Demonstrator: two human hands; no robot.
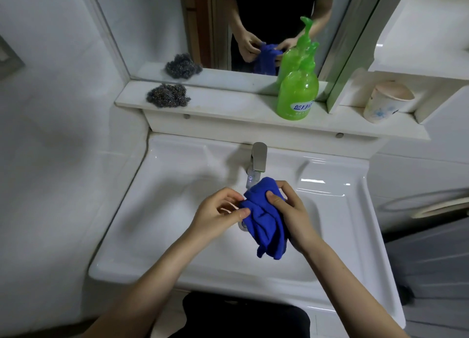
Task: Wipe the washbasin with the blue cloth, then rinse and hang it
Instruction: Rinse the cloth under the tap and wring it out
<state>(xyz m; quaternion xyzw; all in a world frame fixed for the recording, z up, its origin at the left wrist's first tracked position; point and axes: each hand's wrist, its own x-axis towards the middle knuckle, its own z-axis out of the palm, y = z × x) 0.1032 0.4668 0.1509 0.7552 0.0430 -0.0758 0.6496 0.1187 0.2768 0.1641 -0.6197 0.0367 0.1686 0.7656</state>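
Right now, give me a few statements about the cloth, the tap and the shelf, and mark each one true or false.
1. Both hands, left hand and right hand, hold the blue cloth above the washbasin. True.
2. Water streams from the tap. False: no stream is visible.
3. The green soap bottle stands on the shelf. True.
4. The steel scourer lies inside the basin. False: it sits on the shelf.

- White shelf [228, 114] runs under the mirror, above the washbasin [152, 210].
- Steel-wool scourer [168, 95] sits at its left end.
- Green pump bottle [297, 94] stands toward the right.
- Paper cup [385, 101] leans in the right nook.
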